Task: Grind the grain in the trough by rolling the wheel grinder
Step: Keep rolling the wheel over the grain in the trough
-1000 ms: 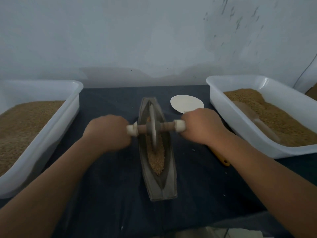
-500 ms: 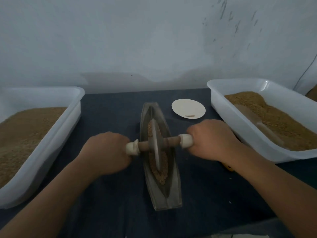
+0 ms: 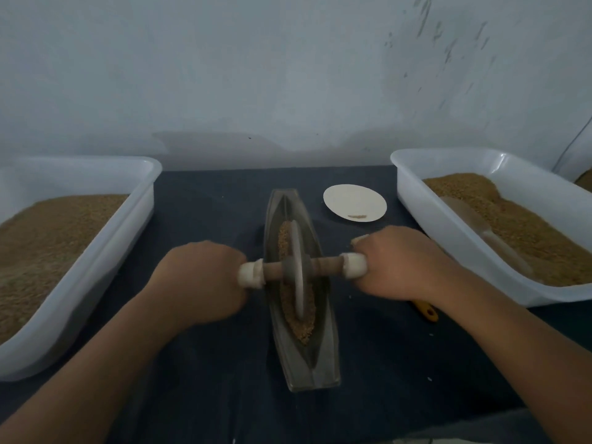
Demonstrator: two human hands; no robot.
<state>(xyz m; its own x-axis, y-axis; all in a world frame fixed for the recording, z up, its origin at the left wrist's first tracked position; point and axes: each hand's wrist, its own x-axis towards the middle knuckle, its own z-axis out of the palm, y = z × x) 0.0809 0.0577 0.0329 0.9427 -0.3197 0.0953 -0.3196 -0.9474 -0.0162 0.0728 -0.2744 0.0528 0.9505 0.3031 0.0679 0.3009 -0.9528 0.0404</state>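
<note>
A grey boat-shaped trough (image 3: 323, 354) lies lengthwise on the dark cloth in front of me. Brown grain (image 3: 301, 325) fills its groove. The wheel grinder (image 3: 298, 270) stands upright in the groove at about mid-length, its wooden axle lying crosswise. My left hand (image 3: 200, 280) grips the axle's left white-capped end. My right hand (image 3: 398, 262) grips the right white-capped end. The lower rim of the wheel is sunk in the grain.
A white tub (image 3: 105, 251) of grain stands at the left. Another white tub (image 3: 413, 200) at the right holds grain and a scoop (image 3: 480, 232). A small white dish (image 3: 354, 201) lies behind my right hand. A yellow handle (image 3: 426, 310) pokes out under my right wrist.
The wheel has rolled toward me along the trough, from its far part to about the middle. Both hands came back with the axle. Grain now shows behind the wheel.
</note>
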